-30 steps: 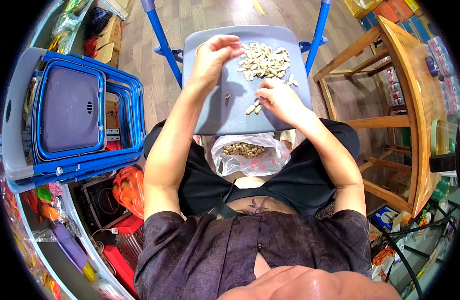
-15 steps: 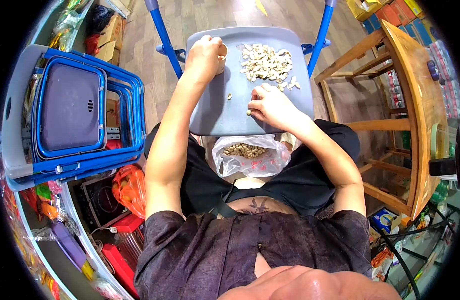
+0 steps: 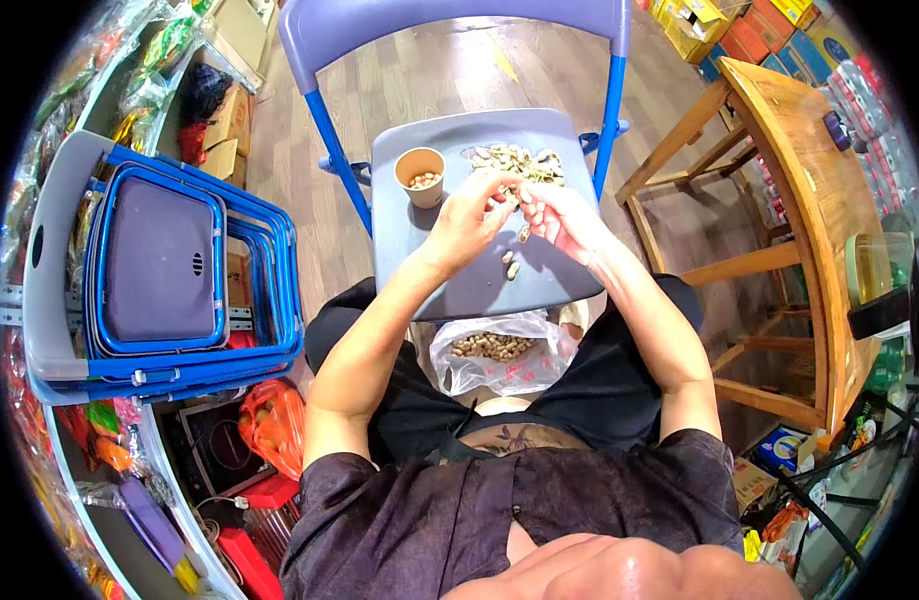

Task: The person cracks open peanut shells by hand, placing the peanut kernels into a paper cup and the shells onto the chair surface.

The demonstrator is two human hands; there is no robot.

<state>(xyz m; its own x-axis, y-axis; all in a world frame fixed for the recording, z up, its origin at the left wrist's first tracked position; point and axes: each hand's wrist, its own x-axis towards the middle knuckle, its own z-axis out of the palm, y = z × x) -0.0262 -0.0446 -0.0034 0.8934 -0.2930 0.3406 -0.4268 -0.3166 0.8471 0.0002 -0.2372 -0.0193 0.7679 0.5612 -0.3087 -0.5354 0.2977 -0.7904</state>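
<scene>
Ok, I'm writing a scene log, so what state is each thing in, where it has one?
Left hand: fingers bent, close to the right; grip unclear
Right hand: fingers bent; grip unclear
Cup: upright, uncovered, nuts inside
Shells: heaped, some split
Plastic bag: open, peanuts inside
Chair: unfolded
Stacked chairs: folded
</scene>
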